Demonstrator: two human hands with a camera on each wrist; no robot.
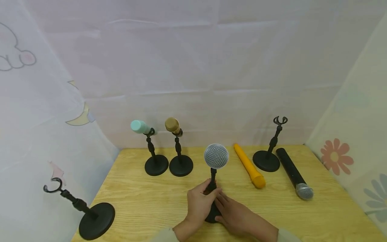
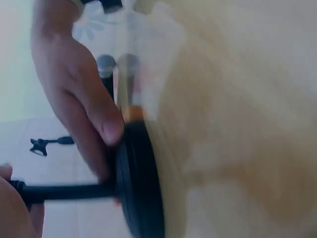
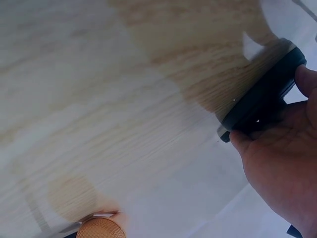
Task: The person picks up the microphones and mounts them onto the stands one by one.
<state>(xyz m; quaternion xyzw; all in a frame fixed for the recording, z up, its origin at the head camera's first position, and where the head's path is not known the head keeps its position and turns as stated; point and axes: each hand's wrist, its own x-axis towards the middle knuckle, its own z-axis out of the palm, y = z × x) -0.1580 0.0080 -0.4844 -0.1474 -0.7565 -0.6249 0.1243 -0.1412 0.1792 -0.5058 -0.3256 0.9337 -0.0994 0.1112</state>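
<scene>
A microphone with a silver mesh head [image 1: 216, 156] sits atop a black desktop microphone stand [image 1: 213, 212] at the front middle. My left hand [image 1: 198, 202] grips the stand's post below the microphone. Lower down, my right hand [image 1: 235, 215] holds the round base by its edge. The left wrist view shows the base [image 2: 141, 181] close over the tabletop, the right hand [image 2: 74, 94] at its rim and the left hand [image 2: 15, 210] around the post. In the right wrist view, the thumb and fingers of the right hand [image 3: 287, 161] pinch the base [image 3: 265, 89].
Behind to the left, a mint microphone [image 1: 140, 126] and a gold one [image 1: 172, 125] sit on stands. An orange microphone [image 1: 248, 165] and a black one [image 1: 292, 171] lie on the wooden table [image 1: 142, 201] at right. Bare stands rise at back right [image 1: 266, 160] and front left [image 1: 96, 220].
</scene>
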